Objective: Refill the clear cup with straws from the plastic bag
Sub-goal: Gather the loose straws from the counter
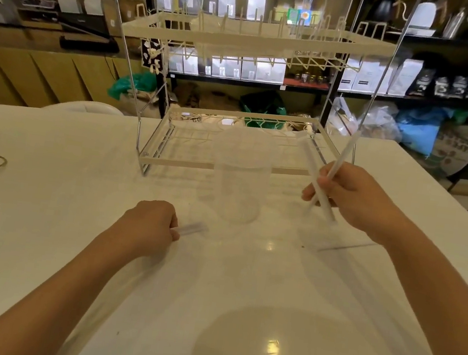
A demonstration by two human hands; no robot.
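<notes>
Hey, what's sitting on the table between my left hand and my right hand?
In the head view, the clear cup stands between the left hand and the right hand, upright on the white table, apparently empty.

We note a glossy white table top (pixel 71 214), smooth and stone-like, mirroring ceiling lamps as bright spots. The cup (pixel 240 187) is clear, thin plastic with a faintly frosted look. The straws (pixel 340 162) are translucent white plastic with a smooth, satin finish; the stub (pixel 192 228) of the same material appears similar. The rack (pixel 246 40) combines shiny bare metal uprights with cream-coated wire shelves, matt in finish. The cabinet fronts (pixel 46 72) at left are wood-toned and low-sheen. The sack (pixel 456 148) at right looks like coarse woven cloth.
</notes>
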